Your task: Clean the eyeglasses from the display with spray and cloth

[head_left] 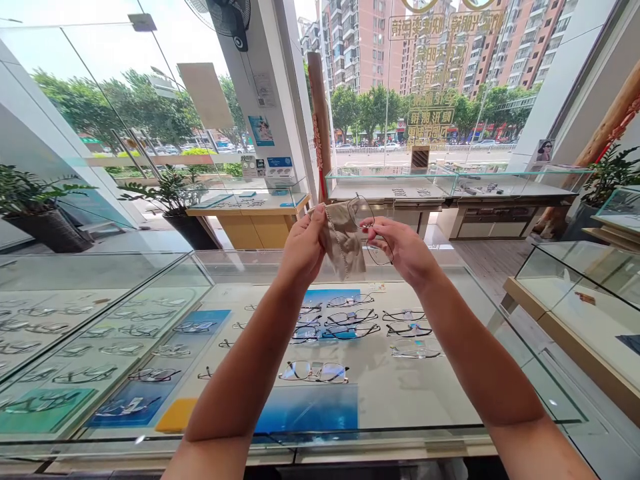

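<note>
My left hand (307,243) pinches a beige cleaning cloth (345,243) that hangs down in folds between both hands. My right hand (403,248) grips a pair of thin dark-rimmed eyeglasses (381,255) near the bridge, with the frame turned on a slant. One lens reaches up beside the cloth's upper right edge; the other hangs below my right fingers. Whether the cloth touches that upper lens I cannot tell. Both hands are raised above a glass display case (415,400). Inside it, beneath my arms, lie rows of eyeglasses (317,372).
Another glass case with eyeglasses (85,373) adjoins on the left, and a display counter (575,293) stands on the right. Further showcases (390,190) line the window. Potted plants (175,207) stand near the glass front, and a fan (225,17) is mounted on the pillar.
</note>
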Tool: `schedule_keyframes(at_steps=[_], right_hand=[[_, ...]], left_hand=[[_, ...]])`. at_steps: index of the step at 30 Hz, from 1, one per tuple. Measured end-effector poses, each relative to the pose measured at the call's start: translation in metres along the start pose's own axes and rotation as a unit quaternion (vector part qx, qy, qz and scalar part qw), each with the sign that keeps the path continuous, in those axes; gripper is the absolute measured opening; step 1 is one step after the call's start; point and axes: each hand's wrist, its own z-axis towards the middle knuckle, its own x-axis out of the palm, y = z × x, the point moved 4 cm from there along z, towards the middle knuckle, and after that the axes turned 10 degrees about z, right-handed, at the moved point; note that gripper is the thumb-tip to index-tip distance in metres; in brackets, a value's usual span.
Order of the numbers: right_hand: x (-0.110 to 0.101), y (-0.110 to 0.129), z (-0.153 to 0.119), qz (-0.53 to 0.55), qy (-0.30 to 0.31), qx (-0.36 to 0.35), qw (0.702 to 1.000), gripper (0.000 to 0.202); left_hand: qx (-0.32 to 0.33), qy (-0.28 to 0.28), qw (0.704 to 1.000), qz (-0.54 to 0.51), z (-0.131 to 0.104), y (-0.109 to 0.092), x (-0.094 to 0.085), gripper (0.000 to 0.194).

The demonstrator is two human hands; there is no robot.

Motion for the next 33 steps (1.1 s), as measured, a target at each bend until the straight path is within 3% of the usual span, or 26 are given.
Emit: schedule_keyframes(at_steps=[3, 6, 10, 13, 17, 24, 28, 33], right_hand=[[-0.010, 0.006, 0.001, 0.007, -0.022, -0.001, 1.000, 0.023], [-0.013, 0.012, -0.001, 0.009, -0.016, 0.009, 1.000, 0.025], [-0.009, 0.020, -0.005, -0.003, 0.008, 0.010, 1.000, 0.024], [-0.003, 0.028, -0.009, -0.044, 0.029, 0.002, 0.999, 0.024], [0.002, 0.036, -0.015, -0.092, 0.064, 0.005, 0.994, 0.025], [0.001, 0.044, -0.020, -0.143, 0.071, -0.019, 0.987, 0.029], [0.002, 0.047, -0.022, -0.175, 0.065, -0.054, 0.981, 0.029], [0.007, 0.054, -0.030, -0.215, 0.017, -0.115, 0.970, 0.019]], left_hand=[[-0.004, -0.027, 1.000, 0.010, 0.004, 0.002, -0.010, 0.048], [0.059, -0.045, 0.994, 0.079, 0.002, -0.008, -0.015, 0.040], [0.178, -0.058, 0.953, 0.237, -0.013, -0.030, -0.009, 0.050], [0.220, -0.063, 0.926, 0.301, -0.023, -0.044, 0.000, 0.030], [0.248, -0.041, 0.901, 0.354, -0.028, -0.052, 0.010, 0.073], [0.249, -0.046, 0.905, 0.343, -0.031, -0.050, 0.014, 0.070], [0.267, -0.049, 0.889, 0.368, -0.033, -0.049, 0.015, 0.069], [0.285, -0.077, 0.875, 0.384, -0.037, -0.047, 0.011, 0.068]])
